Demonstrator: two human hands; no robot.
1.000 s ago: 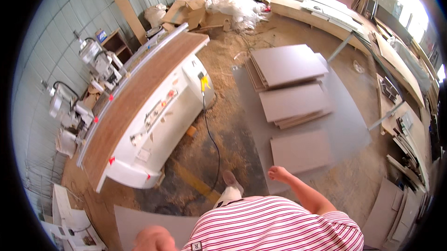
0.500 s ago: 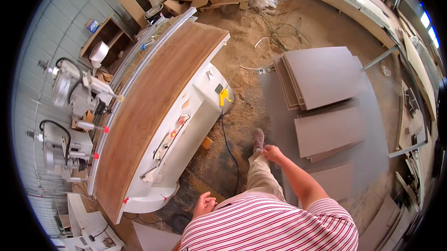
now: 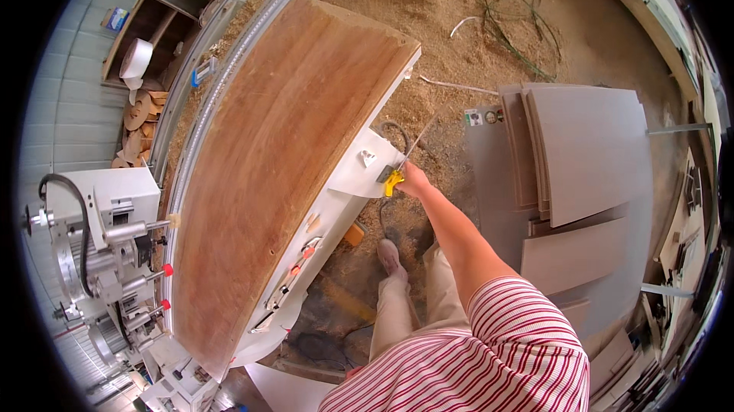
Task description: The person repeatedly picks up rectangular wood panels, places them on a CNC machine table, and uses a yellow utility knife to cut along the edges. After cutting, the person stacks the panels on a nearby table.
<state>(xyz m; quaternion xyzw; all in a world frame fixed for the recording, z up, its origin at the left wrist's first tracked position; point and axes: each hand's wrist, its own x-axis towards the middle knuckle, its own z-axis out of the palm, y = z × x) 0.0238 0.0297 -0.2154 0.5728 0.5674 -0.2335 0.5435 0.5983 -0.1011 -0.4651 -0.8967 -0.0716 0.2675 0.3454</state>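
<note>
Yellow air gun (image 3: 393,182), likely light, rigid and best held round its body, is meeting a right hand (image 3: 414,179), fingers grasping.

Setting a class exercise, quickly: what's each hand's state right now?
Left hand: only a sliver shows beside the striped shirt; cannot be told.
Right hand: closed, holding the yellow air gun.

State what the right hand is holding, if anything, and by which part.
The right hand is at the yellow air gun, against its right side in the picture; whether the grip is closed, and on which part, cannot be told.
</note>
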